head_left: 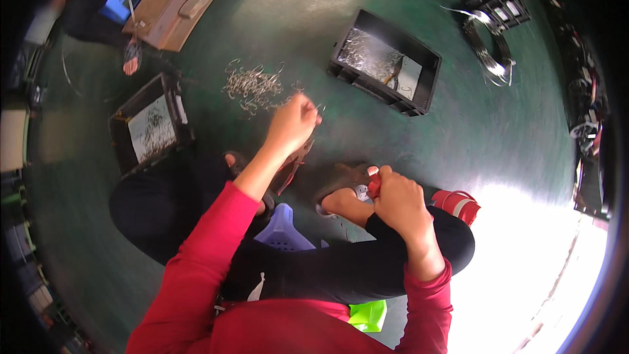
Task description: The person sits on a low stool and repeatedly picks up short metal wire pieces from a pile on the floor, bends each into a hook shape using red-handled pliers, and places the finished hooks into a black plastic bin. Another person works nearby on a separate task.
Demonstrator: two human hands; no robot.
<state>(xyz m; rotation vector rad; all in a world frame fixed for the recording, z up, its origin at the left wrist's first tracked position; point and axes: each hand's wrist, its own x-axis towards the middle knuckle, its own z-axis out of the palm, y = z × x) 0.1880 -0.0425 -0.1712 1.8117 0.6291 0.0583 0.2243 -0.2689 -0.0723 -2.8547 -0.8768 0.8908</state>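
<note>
My left hand (293,123) is closed in a pinch, reaching out over the floor beside a loose pile of small bent wire hooks (254,86). A thin curved wire hook (321,109) shows at its fingertips. My right hand (403,202) is wrapped around a red-handled tool (374,185) above my right foot. The tool's working end cannot be made out. Beyond and to the right stands a black crate (429,85) with many small metal pieces on a pale lining. At the left, a second black crate (118,132) holds a smaller dark heap.
A coil of wire (481,49) lies by stacked black crates (499,0) at the far right. Near my right knee is a red container (457,206). A purple plastic stool (284,229) shows between my legs. Cardboard (167,16) and another person's foot (132,59) are far left.
</note>
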